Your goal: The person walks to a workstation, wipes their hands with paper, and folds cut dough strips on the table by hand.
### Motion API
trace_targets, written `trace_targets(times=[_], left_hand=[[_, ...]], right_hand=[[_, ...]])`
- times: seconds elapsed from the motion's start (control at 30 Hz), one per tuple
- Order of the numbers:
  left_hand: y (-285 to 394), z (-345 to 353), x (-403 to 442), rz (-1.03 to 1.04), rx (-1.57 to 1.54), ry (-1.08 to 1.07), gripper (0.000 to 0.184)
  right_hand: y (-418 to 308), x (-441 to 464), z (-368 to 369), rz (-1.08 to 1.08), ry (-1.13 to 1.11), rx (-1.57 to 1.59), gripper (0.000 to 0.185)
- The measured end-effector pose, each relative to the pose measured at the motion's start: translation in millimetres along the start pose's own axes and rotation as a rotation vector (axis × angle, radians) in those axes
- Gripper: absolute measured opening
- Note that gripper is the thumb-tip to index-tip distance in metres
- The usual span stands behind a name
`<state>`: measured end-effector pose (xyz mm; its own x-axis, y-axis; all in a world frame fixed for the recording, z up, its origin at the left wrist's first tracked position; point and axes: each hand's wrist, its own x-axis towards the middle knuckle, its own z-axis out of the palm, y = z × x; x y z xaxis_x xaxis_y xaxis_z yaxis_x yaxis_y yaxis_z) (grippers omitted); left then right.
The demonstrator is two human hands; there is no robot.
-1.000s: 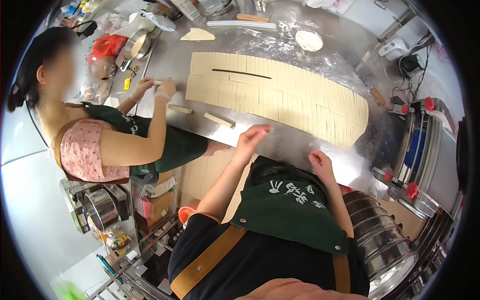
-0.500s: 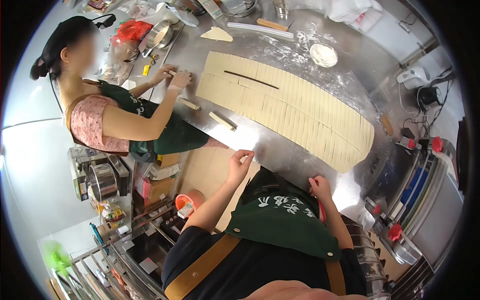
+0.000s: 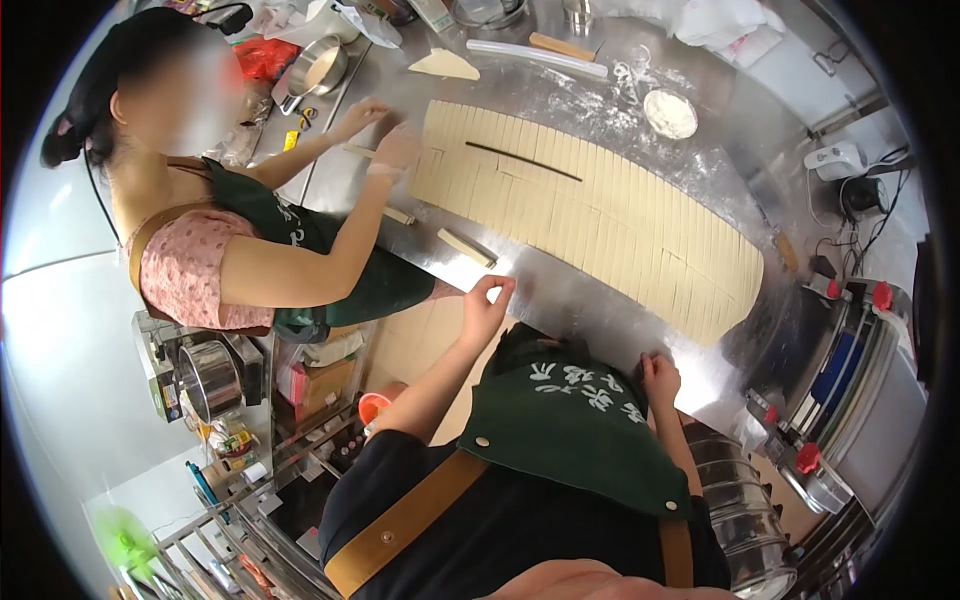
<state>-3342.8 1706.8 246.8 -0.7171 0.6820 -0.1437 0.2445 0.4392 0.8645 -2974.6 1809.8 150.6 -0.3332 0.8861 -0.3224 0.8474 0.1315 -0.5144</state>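
Observation:
My left hand (image 3: 487,307) is raised near the front edge of the steel table, thumb and fingertip pinched into a ring with nothing visible in it. Beyond it lies a short stack of dough strips (image 3: 467,248). At the table edge, right of my green apron (image 3: 570,430), my right hand (image 3: 659,380) is curled closed; its palm side is hidden. A long sheet of dough (image 3: 590,215) cut into narrow strips stretches across the table, with a thin dark stick (image 3: 523,161) on it. Neither hand touches the dough.
A co-worker stands at left, a gloved hand (image 3: 397,152) by the dough's left end. Behind the dough are a dough scrap (image 3: 445,65), a clear rod (image 3: 537,57), a wooden-handled tool (image 3: 561,45) and a bowl of flour (image 3: 670,114). A machine with red knobs (image 3: 882,296) stands right.
My view has shifted slightly. My left hand has risen a little, its fingers still pinched. The co-worker's hands have moved apart, one of them closer to the dough sheet.

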Motion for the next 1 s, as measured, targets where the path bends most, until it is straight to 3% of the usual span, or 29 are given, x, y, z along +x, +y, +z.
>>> trace_targets(times=[0.5,0.83,1.0], left_hand=[[-26.8,-26.8,53.8,-0.03,-0.145,-0.083,0.013],[-33.9,-21.4,80.3,0.035,-0.236,0.008,0.012],[-16.2,-23.9,94.9,0.063,-0.118,-0.005,0.011]], right_hand=[[-13.3,0.5,8.8,0.13,0.128,-0.203,0.048],[-21.1,3.5,4.3,0.201,0.058,-0.151,0.048],[-14.2,4.6,4.1,0.206,0.019,-0.133,0.048]])
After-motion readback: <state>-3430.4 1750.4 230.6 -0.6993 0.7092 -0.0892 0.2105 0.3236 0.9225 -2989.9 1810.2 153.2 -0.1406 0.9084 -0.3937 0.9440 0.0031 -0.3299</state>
